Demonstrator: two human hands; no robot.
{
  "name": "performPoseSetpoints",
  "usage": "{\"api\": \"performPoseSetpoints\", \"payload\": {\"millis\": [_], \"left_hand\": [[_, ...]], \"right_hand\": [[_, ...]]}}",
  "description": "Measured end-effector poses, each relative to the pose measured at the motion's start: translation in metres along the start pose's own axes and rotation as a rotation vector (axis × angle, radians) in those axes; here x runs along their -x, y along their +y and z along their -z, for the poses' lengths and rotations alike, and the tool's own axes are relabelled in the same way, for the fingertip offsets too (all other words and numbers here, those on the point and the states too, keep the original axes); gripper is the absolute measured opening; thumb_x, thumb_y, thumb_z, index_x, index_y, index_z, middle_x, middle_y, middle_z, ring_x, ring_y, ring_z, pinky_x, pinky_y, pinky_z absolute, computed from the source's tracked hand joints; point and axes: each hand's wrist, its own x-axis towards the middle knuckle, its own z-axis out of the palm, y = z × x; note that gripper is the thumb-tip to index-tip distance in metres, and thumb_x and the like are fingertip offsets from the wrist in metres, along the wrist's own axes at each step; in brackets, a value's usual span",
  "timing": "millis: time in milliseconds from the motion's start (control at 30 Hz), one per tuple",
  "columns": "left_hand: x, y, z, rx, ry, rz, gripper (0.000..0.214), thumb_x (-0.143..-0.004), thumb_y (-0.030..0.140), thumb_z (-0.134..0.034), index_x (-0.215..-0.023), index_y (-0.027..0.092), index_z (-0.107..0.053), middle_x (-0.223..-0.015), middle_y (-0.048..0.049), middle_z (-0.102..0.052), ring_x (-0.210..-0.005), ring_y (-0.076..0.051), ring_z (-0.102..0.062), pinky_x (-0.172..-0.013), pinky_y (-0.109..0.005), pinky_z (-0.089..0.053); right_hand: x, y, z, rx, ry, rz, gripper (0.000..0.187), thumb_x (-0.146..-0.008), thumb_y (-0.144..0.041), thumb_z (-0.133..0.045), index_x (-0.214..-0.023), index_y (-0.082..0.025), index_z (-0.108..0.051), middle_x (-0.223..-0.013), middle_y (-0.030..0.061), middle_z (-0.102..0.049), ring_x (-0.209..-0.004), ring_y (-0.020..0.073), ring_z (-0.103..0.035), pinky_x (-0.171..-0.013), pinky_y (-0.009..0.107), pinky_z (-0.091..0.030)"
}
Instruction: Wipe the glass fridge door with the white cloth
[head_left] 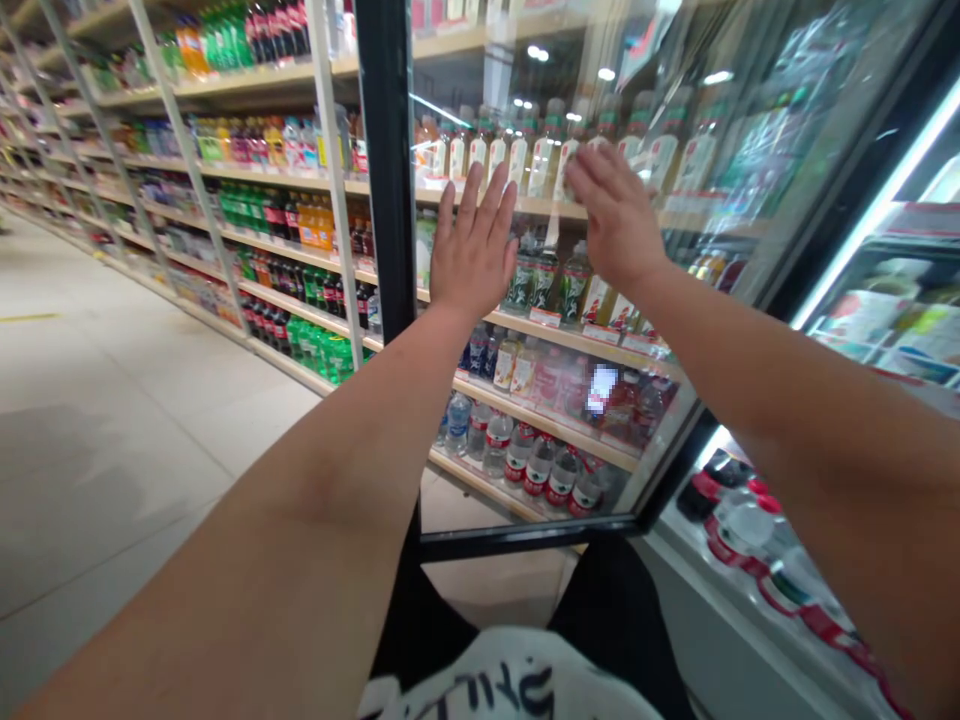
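Note:
An open glass cooler door [525,549] with a black frame stands in front of me. My left hand [472,245] is at the glass near the door's left frame, palm towards it and fingers spread. My right hand [621,215] is further right at the same pane, fingers stretched out to the left and slightly blurred. Neither hand shows anything held. Whether the palms press on the glass or hover just off it I cannot tell. Rows of bottles [541,165] and water bottles [538,465] show through the pane, with light reflections over them.
On the right is the lit cooler interior with several red-capped bottles [742,525] on its lower level. Long shelves of drinks [277,225] run away to the left. Pale floor tiles [112,420] lie beside them. My knees are just below the door's bottom edge.

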Motion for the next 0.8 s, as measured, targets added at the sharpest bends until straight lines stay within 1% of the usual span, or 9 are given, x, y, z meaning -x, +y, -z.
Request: {"api": "performPoseSetpoints", "payload": {"millis": [67, 100, 300, 367, 467, 567, 633, 667, 800], "left_hand": [[0.000, 0.000, 0.000, 0.005, 0.002, -0.001, 0.069, -0.103, 0.039, -0.039, -0.170, 0.031, -0.024, -0.169, 0.0167, -0.013, -0.161, -0.018, 0.005, -0.136, -0.045, 0.010], [0.000, 0.001, 0.000, 0.008, 0.005, -0.004, 0.070, -0.102, 0.039, -0.039, -0.170, 0.030, -0.024, -0.169, 0.0166, -0.010, -0.161, -0.019, 0.005, -0.136, -0.045, 0.010], [0.000, 0.001, 0.001, 0.033, -0.011, -0.001, 0.070, -0.102, 0.039, -0.036, -0.170, 0.025, -0.026, -0.169, 0.0156, -0.003, -0.161, -0.022, 0.004, -0.136, -0.045, 0.011], [0.000, 0.001, 0.001, 0.034, -0.014, 0.005, 0.070, -0.102, 0.039, -0.036, -0.170, 0.026, -0.025, -0.169, 0.0169, -0.004, -0.160, -0.020, 0.006, -0.135, -0.044, 0.013], [0.000, 0.002, 0.002, 0.026, -0.016, 0.011, 0.070, -0.102, 0.042, -0.033, -0.171, 0.030, -0.021, -0.168, 0.0202, -0.004, -0.160, -0.018, 0.009, -0.136, -0.044, 0.013], [0.000, 0.004, 0.004, 0.011, -0.033, 0.024, 0.070, -0.102, 0.044, -0.029, -0.171, 0.032, -0.020, -0.167, 0.0238, -0.001, -0.158, -0.016, 0.014, -0.137, -0.042, 0.012], [0.000, 0.004, 0.004, 0.002, -0.046, 0.030, 0.071, -0.102, 0.043, -0.029, -0.171, 0.031, -0.020, -0.167, 0.0236, 0.000, -0.158, -0.016, 0.014, -0.137, -0.042, 0.013], [-0.001, 0.004, 0.003, -0.008, -0.050, 0.027, 0.071, -0.102, 0.043, -0.029, -0.171, 0.029, -0.020, -0.167, 0.0228, 0.001, -0.159, -0.017, 0.013, -0.137, -0.042, 0.013], [-0.003, 0.000, -0.005, -0.063, -0.017, 0.024, 0.071, -0.105, 0.049, -0.024, -0.170, 0.022, -0.019, -0.169, 0.0222, 0.002, -0.160, -0.016, 0.015, -0.136, -0.039, 0.017]], "right_hand": [[0.000, 0.001, -0.003, 0.023, 0.111, -0.143, 0.059, -0.108, -0.033, -0.018, -0.161, -0.020, -0.042, -0.170, -0.0030, -0.032, -0.161, 0.0258, -0.021, -0.139, 0.047, -0.014], [0.003, -0.001, -0.005, 0.026, 0.127, -0.159, 0.059, -0.109, -0.033, -0.017, -0.162, -0.019, -0.040, -0.171, -0.0023, -0.031, -0.162, 0.0256, -0.021, -0.139, 0.047, -0.013], [0.014, -0.012, -0.008, 0.016, -0.029, 0.086, 0.054, -0.107, -0.024, -0.027, -0.156, -0.022, -0.049, -0.167, -0.0034, -0.039, -0.159, 0.0229, -0.028, -0.136, 0.051, -0.023], [0.006, -0.006, -0.005, 0.021, 0.044, 0.012, 0.053, -0.108, -0.023, -0.026, -0.157, -0.021, -0.048, -0.166, -0.0025, -0.040, -0.159, 0.0245, -0.029, -0.136, 0.053, -0.023], [0.003, -0.005, -0.010, 0.034, 0.156, -0.104, 0.057, -0.110, -0.027, -0.018, -0.162, -0.018, -0.040, -0.170, 0.0008, -0.032, -0.162, 0.0259, -0.018, -0.138, 0.052, -0.016], [0.012, -0.018, -0.017, 0.027, 0.008, 0.044, 0.057, -0.109, -0.025, -0.019, -0.163, -0.026, -0.038, -0.172, -0.0042, -0.028, -0.164, 0.0221, -0.009, -0.138, 0.052, -0.014], [0.014, -0.023, -0.016, 0.015, -0.112, 0.153, 0.058, -0.108, -0.021, -0.022, -0.162, -0.032, -0.040, -0.171, -0.0099, -0.029, -0.164, 0.0188, -0.012, -0.138, 0.051, -0.017], [0.012, -0.022, -0.014, 0.016, -0.123, 0.161, 0.059, -0.107, -0.019, -0.022, -0.161, -0.033, -0.040, -0.170, -0.0114, -0.029, -0.164, 0.0180, -0.013, -0.138, 0.050, -0.017], [0.009, -0.004, -0.010, 0.057, 0.101, -0.089, 0.060, -0.107, -0.020, -0.018, -0.163, -0.019, -0.038, -0.172, -0.0038, -0.027, -0.164, 0.0209, -0.013, -0.139, 0.043, -0.013]]}}
